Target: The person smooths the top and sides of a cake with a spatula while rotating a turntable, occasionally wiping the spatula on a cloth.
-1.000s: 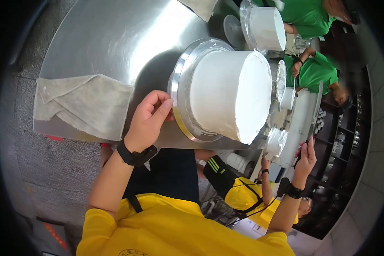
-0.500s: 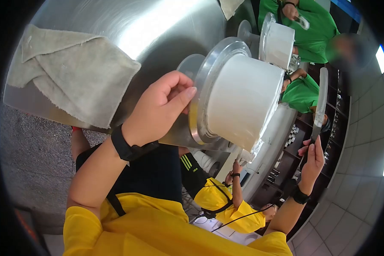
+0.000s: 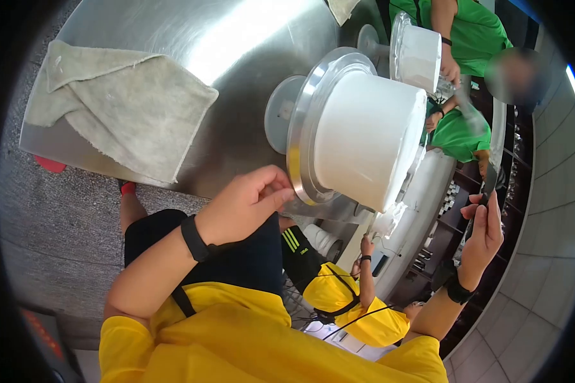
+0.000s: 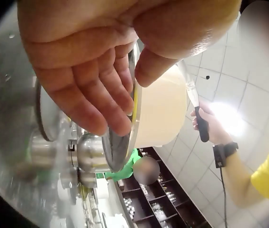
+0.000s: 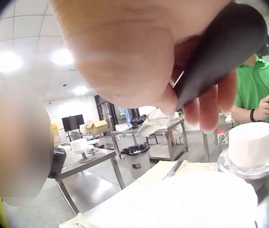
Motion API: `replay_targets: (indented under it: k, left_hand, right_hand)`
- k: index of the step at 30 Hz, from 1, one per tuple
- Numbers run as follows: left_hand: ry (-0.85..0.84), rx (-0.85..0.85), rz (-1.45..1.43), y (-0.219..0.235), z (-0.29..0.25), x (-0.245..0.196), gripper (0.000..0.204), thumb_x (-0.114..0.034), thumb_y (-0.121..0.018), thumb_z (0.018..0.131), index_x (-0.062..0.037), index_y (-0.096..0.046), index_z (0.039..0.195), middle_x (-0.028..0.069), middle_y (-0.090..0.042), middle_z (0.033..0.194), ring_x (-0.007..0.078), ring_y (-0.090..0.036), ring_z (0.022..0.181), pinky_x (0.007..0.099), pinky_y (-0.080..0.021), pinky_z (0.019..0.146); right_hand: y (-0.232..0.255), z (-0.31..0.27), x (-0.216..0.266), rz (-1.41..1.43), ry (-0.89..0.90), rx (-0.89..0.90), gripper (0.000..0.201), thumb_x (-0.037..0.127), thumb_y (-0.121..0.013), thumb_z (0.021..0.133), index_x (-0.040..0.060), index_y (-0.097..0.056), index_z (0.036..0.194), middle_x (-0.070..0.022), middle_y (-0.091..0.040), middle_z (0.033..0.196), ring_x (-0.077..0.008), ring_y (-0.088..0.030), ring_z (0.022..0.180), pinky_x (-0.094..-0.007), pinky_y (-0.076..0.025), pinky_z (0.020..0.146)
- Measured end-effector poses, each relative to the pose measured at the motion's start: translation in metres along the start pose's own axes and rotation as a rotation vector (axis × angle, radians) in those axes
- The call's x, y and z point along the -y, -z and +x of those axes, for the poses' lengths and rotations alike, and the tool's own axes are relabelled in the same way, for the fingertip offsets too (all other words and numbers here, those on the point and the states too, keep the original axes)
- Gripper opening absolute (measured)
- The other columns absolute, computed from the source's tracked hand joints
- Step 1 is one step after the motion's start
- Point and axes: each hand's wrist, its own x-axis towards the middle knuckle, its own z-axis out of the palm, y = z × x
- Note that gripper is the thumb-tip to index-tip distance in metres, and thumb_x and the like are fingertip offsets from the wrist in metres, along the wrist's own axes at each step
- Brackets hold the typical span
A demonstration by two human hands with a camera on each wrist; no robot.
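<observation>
A tall cake [image 3: 370, 137] coated in smooth white cream stands on a metal turntable [image 3: 302, 127] with a round base. Low on the turntable's rim, my left hand [image 3: 246, 201] pinches the edge; the left wrist view has the thumb [image 4: 151, 66] on the cake side and the fingers [image 4: 94, 104] behind the disc. Raised to the right of the cake, my right hand [image 3: 482, 233] grips the black handle of an icing spatula [image 4: 202, 124]. Its blade points away from the hand, apart from the cake. The right wrist view shows the cake's white top [image 5: 205, 199] below the hand.
A crumpled grey cloth [image 3: 128, 112] lies near the edge of the steel table [image 3: 243, 57]. Farther along stands another white cake [image 3: 418, 57] on a turntable, beside a person in green [image 3: 476, 35]. A person in yellow [image 3: 332, 290] works nearby. A lined bin [image 5: 137, 164] stands beyond.
My left hand has shifted down along the turntable's rim. The right hand, with the spatula, has risen and moved right. The head view has swung, moving the cake and cloth across it.
</observation>
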Motion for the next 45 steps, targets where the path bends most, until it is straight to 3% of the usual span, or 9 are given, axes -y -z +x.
replay_targets:
  k: [7,16,25,31,35,37,40,41,45]
  left_hand:
    - [-0.05,-0.18,-0.098,0.003,-0.007,-0.003,0.022,-0.017,-0.059,0.105,-0.0001,-0.062,0.118,0.0061,-0.069,0.103,0.0121,-0.065,0.093,0.0268,-0.053,0.083]
    - [-0.134,-0.237,-0.075,0.021,0.009,-0.034,0.024,-0.019,-0.056,0.107,-0.0001,-0.063,0.119,0.0056,-0.068,0.105,0.0119,-0.064,0.097,0.0269,-0.052,0.087]
    - [-0.181,-0.257,-0.057,0.018,0.024,-0.027,0.024,-0.022,-0.055,0.107,-0.001,-0.063,0.117,0.0034,-0.067,0.102,0.0108,-0.063,0.094,0.0267,-0.052,0.086]
    - [-0.167,-0.229,-0.145,0.011,0.021,-0.017,0.024,-0.024,-0.054,0.108,-0.0026,-0.063,0.114,0.0012,-0.065,0.099,0.009,-0.061,0.089,0.0259,-0.051,0.085]
    - [-0.156,-0.22,-0.158,0.006,0.019,-0.008,0.026,-0.026,-0.052,0.109,-0.003,-0.062,0.113,0.0009,-0.065,0.096,0.0085,-0.061,0.087,0.0248,-0.05,0.082]
    - [-0.16,-0.218,-0.167,0.007,0.021,-0.007,0.027,-0.027,-0.051,0.109,-0.0029,-0.062,0.112,0.0011,-0.065,0.096,0.0086,-0.061,0.086,0.0245,-0.049,0.082]
    - [-0.168,-0.224,-0.184,0.008,0.023,-0.006,0.028,-0.029,-0.051,0.109,-0.003,-0.062,0.112,0.0015,-0.065,0.095,0.0089,-0.061,0.084,0.0241,-0.049,0.081]
    - [-0.188,-0.23,-0.186,0.009,0.024,-0.007,0.028,-0.029,-0.051,0.109,-0.0029,-0.062,0.112,0.0016,-0.065,0.095,0.009,-0.061,0.084,0.024,-0.049,0.081]
    - [-0.236,-0.248,-0.183,0.014,0.028,-0.012,0.028,-0.029,-0.051,0.109,-0.0027,-0.062,0.113,0.0015,-0.065,0.095,0.0092,-0.061,0.084,0.0243,-0.049,0.081]
  right_hand:
    - [0.01,-0.028,-0.004,-0.028,-0.05,-0.016,0.039,0.003,-0.052,0.105,-0.001,-0.055,0.144,-0.0097,-0.068,0.111,-0.0119,-0.062,0.085,-0.0264,-0.053,0.081]
    - [0.013,-0.038,-0.009,-0.048,0.007,-0.008,0.035,0.003,-0.055,0.103,0.0019,-0.063,0.138,-0.011,-0.068,0.108,-0.0134,-0.065,0.083,-0.0244,-0.055,0.076]
    - [0.024,-0.012,0.001,-0.354,0.116,0.028,0.033,-0.003,-0.055,0.101,0.0037,-0.069,0.131,-0.0111,-0.069,0.11,-0.0154,-0.067,0.092,-0.0237,-0.056,0.08]
    - [0.019,0.023,0.02,-0.476,0.322,0.099,0.044,-0.015,-0.053,0.09,-0.0011,-0.068,0.129,-0.0159,-0.07,0.107,-0.0212,-0.069,0.093,-0.0279,-0.055,0.081]
    - [0.023,0.047,0.031,-0.478,0.359,0.104,0.045,-0.016,-0.051,0.091,-0.0005,-0.068,0.13,-0.0165,-0.07,0.11,-0.0227,-0.07,0.096,-0.0292,-0.056,0.082]
    - [0.025,0.058,0.036,-0.512,0.407,0.153,0.039,-0.009,-0.051,0.1,-0.0009,-0.063,0.137,-0.0134,-0.07,0.116,-0.0146,-0.064,0.091,-0.0272,-0.054,0.083]
    - [0.022,0.071,0.035,-0.543,0.463,0.135,0.041,-0.008,-0.05,0.101,0.0006,-0.062,0.139,-0.0125,-0.07,0.118,-0.0141,-0.064,0.09,-0.0266,-0.054,0.082]
    - [0.022,0.073,0.039,-0.541,0.394,0.146,0.045,-0.012,-0.048,0.098,0.0021,-0.064,0.137,-0.0166,-0.07,0.112,-0.0208,-0.07,0.099,-0.0309,-0.057,0.082]
    - [0.02,0.089,0.047,-0.583,0.429,0.192,0.046,-0.014,-0.047,0.096,0.0006,-0.064,0.136,-0.0153,-0.069,0.109,-0.0196,-0.069,0.094,-0.0302,-0.056,0.082]
